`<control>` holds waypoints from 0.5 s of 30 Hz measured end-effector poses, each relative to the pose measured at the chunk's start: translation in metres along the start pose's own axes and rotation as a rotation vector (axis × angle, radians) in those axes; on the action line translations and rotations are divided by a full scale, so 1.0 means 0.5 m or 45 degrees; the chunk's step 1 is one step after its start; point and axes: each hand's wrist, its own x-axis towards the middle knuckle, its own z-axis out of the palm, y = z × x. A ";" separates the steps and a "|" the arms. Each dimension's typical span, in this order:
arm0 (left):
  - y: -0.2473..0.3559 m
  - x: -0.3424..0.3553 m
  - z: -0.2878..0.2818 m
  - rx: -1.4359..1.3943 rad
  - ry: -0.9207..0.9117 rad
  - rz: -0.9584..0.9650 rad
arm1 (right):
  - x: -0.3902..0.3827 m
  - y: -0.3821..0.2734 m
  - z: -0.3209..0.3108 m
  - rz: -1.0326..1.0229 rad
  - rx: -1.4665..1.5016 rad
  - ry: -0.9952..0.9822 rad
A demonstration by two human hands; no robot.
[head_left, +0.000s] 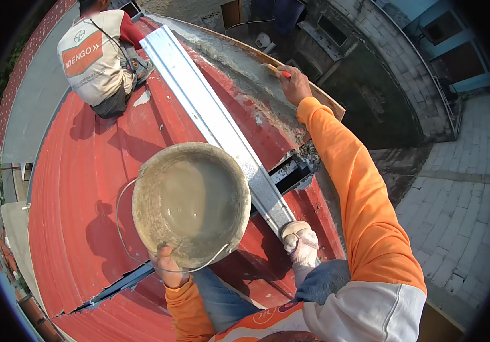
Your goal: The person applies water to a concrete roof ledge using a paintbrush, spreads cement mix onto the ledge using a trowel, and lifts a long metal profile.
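My left hand (169,267) grips the near rim of a grimy round bucket (141,202), its wire handle hanging loose, with grey watery cement mix (191,191) inside. Up at the right, my right hand (295,86) is closed on a brush (270,69) with a red handle, held at a grey cement-coated ledge (233,71) edged by a wooden board (327,104). A long silver metal strip (205,108) runs diagonally under the bucket toward my foot (303,253), in a pale sock at its lower end.
A co-worker (96,68) crouches at top left on the red corrugated roof (85,216). A dark gap (288,171) breaks the roofing beside the metal strip. Beyond the board the roof drops away to a dark yard (370,108) and grey block walls (456,216).
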 end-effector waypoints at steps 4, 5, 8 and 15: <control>-0.002 0.008 -0.030 0.003 -0.068 0.016 | 0.000 -0.126 -0.070 0.207 0.517 0.301; 0.001 0.005 -0.030 -0.012 -0.035 -0.060 | -0.020 -0.186 -0.106 0.211 0.871 0.340; 0.001 0.003 -0.025 -0.101 0.000 -0.133 | -0.077 -0.324 -0.192 0.155 1.429 0.242; 0.027 -0.003 0.023 -0.253 -0.151 -0.120 | -0.203 -0.516 -0.166 -0.344 0.972 -0.676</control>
